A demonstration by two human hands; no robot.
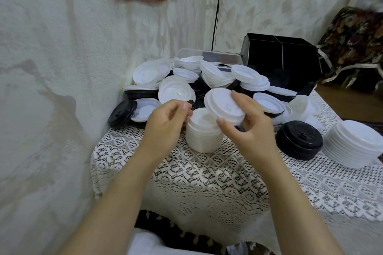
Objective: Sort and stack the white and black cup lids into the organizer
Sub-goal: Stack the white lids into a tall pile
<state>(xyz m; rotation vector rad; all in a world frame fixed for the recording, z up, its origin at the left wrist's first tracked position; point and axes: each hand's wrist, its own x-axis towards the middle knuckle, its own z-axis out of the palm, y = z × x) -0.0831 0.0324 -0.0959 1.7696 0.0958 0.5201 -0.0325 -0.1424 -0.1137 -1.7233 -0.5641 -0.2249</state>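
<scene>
A white lid (222, 104) is tilted in my right hand (246, 124), held between thumb and fingers just above a stack of white lids (204, 134) in the middle of the lace-covered table (207, 172). My left hand (165, 124) rests against the left side of that stack, fingers curled at its rim. Behind lies a loose heap of white and black lids (186, 80). The black organizer (281, 58) stands at the back right.
A short stack of black lids (299, 139) and a tall stack of white lids (355, 145) sit at the right. A black lid (122, 114) leans at the left by the wall. A clear plastic tub (209, 56) lies behind the heap.
</scene>
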